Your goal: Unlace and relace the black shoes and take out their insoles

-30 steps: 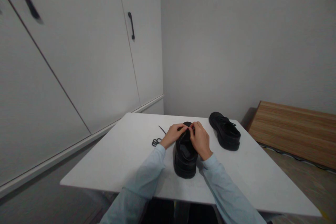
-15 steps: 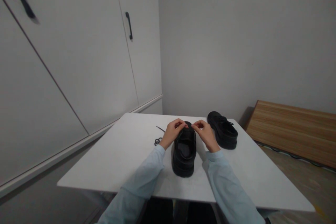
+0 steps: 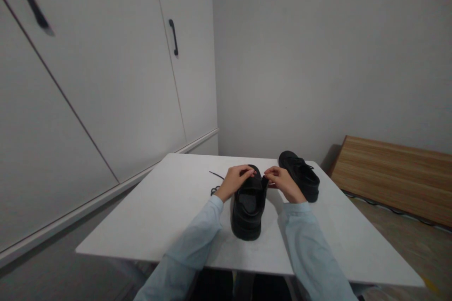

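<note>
Hands work at a black shoe [image 3: 248, 207] that stands on the near middle of a white table [image 3: 169, 216], heel toward the near edge and toe pointing far. The left hand [image 3: 235, 181] rests on the shoe's upper left side, fingers curled over the far part of the opening, pinching something small there; what exactly lies between the fingertips is too small to tell. The right hand [image 3: 284, 182] sits just right of the shoe, thumb and forefinger closed on the black flap at the right edge of the opening, drawing it outward to the right. Both forearms come in from the near edge in pale blue sleeves [image 3: 303, 249].

A loose black lace [image 3: 213, 183] lies on the table just left of the left hand, one end running far and left, the rest bunched in a small coil close to the wrist. A second black shoe [image 3: 300, 176] stands farther off to the right, near the table's far right corner, just beyond the right hand, its laces in place.

White cupboard doors [image 3: 106, 80] with a dark handle [image 3: 173, 36] fill the left of the scene. A plain grey wall stands beyond the table, and a wooden board [image 3: 395, 174] lies low at the right.
</note>
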`<act>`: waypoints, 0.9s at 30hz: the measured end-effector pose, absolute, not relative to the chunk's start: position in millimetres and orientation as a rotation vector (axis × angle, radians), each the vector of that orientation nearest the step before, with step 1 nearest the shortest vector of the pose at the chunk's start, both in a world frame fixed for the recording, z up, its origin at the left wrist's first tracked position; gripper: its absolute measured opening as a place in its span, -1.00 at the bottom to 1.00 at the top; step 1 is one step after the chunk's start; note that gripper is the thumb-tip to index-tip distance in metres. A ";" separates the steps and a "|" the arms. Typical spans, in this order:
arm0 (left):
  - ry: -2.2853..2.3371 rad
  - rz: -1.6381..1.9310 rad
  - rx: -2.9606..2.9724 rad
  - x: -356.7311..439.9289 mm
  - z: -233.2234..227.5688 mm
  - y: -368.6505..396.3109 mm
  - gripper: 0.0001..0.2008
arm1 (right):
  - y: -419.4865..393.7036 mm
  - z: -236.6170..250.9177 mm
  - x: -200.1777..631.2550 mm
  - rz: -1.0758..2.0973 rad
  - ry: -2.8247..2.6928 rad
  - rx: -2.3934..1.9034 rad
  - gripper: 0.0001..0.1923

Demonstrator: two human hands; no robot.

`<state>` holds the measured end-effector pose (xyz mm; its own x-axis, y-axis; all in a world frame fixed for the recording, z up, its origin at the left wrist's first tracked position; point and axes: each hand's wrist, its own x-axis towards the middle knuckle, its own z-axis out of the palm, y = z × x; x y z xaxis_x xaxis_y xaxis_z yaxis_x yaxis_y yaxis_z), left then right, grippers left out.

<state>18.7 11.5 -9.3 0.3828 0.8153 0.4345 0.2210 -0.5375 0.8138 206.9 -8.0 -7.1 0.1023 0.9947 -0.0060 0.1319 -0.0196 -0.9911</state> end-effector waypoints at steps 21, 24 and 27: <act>1.224 0.633 2.576 52.0 6.5 24.0 -0.85 | -8.9 -3.0 212.1 1.166 -1.178 -1.379 -0.84; 1.213 0.612 2.616 51.8 7.3 22.8 -0.85 | -9.3 -2.9 212.1 1.177 -1.175 -1.369 -0.87; 1.229 0.607 2.615 51.8 7.6 22.3 -0.86 | -9.5 -3.8 212.6 1.204 -1.195 -1.344 -0.92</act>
<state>51.8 22.3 7.6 0.5729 0.7694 0.2826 0.6921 -0.6388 0.3361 212.6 -9.5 -3.8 0.0417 0.9958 -0.0811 0.0732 -0.0840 -0.9938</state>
